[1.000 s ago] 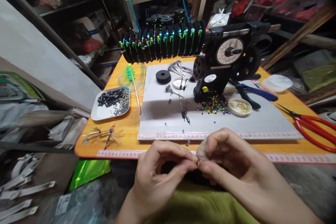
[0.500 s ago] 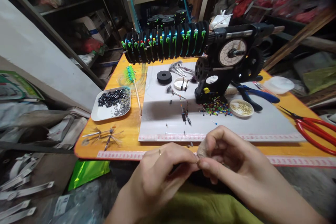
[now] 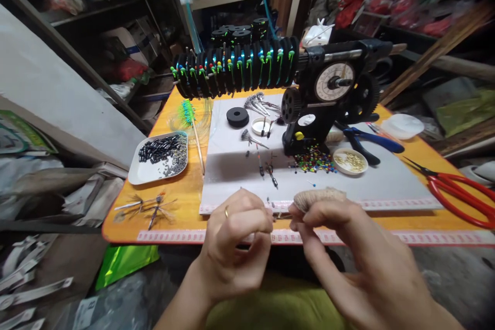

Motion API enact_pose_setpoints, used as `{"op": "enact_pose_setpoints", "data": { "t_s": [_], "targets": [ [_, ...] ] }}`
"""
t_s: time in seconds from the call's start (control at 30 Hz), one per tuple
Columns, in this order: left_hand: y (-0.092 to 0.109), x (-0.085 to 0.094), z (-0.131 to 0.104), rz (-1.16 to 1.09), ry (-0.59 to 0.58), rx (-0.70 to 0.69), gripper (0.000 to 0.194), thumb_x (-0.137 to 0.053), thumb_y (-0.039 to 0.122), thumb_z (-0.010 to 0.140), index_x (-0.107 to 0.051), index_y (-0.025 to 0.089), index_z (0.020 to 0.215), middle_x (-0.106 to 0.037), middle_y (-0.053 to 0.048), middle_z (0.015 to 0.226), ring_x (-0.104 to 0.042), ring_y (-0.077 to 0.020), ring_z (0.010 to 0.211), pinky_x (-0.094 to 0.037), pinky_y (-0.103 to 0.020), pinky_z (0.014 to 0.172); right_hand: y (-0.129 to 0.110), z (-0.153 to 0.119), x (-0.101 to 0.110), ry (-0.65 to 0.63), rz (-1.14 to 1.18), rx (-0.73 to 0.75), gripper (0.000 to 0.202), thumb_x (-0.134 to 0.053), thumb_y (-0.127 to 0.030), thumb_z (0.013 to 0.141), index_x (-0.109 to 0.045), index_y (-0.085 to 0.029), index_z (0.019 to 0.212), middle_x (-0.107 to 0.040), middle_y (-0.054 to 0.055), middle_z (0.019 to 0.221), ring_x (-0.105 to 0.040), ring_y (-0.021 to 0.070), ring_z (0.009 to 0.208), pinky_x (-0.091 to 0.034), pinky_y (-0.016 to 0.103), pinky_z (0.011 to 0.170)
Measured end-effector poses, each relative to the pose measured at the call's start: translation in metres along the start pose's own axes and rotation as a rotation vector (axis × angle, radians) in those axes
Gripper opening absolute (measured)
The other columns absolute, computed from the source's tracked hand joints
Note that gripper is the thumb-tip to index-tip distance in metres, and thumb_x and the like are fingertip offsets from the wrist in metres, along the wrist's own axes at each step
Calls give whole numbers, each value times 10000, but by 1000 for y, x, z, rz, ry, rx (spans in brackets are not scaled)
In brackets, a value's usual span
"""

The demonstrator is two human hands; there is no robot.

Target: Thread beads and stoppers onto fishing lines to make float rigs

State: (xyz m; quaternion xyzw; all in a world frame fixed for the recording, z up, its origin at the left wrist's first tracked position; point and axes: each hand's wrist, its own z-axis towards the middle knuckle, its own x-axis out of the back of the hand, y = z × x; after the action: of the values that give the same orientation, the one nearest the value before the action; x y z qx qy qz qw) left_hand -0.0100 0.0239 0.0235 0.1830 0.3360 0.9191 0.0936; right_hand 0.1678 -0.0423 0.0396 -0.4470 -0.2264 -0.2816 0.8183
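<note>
My left hand [image 3: 240, 247] is closed above the front edge of the table, thumb and fingertips pressed together. What it pinches, if anything, is too small to make out. To its right, apart from it, my right hand [image 3: 359, 247] has its thumb and fingertips brought together. A beige wrap [image 3: 319, 197] covers one of its fingers, and anything between the tips is hidden. Just behind the hands, small grey pieces [image 3: 269, 202] and a blue-headed pin [image 3: 312, 183] lie on the white board [image 3: 232, 193]. Thin rods with dark tubes [image 3: 273, 175] lie further back.
A black geared machine [image 3: 328, 93] carries a row of spools [image 3: 235, 69] with green strands. Around it are coloured pins [image 3: 313, 159], a dish of gold bits [image 3: 350, 161], blue pliers [image 3: 371, 139], red scissors [image 3: 452, 196] and a white tray [image 3: 145, 178]. A measuring tape [image 3: 170, 235] runs along the table edge.
My hands, together before, have moved apart. The left has turned and closed more tightly; the right has shifted right, showing the wrapped finger. The view has shifted slightly.
</note>
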Motion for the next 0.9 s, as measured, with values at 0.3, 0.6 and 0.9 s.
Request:
{"op": "enact_pose_setpoints", "data": {
  "t_s": [0.3, 0.6, 0.9],
  "targets": [
    [5, -11, -4, -74, 34, 59, 320, -549, -94, 769, -500, 212, 850, -622, -21, 770, -584, -164, 722, -510, -317, 619, -5, -2, -5, 107, -94, 83, 298, -592, -39, 874, -468, -250, 1044, -693, 24, 909, -702, 167, 789, -563, 277, 700],
    [2, -12, -3, -116, 167, 35, 363, -535, -127, 792, -498, 219, 896, -601, -1, 787, -574, -150, 721, -502, -318, 647, -2, 0, -3, 146, 73, 17, 334, -592, -10, 835, -495, -278, 1009, -645, 0, 851, -673, 172, 747, -568, 310, 709],
    [4, -10, 18, 361, -27, -182, 306, -690, 32, 835, -643, 150, 1114, -626, -113, 1180, -560, -203, 1046, -527, -319, 846, -2, 2, 13, 103, 274, -103, 282, -604, -22, 847, -488, -261, 944, -577, -8, 846, -628, 147, 828, -533, 277, 742]
  ]
}}
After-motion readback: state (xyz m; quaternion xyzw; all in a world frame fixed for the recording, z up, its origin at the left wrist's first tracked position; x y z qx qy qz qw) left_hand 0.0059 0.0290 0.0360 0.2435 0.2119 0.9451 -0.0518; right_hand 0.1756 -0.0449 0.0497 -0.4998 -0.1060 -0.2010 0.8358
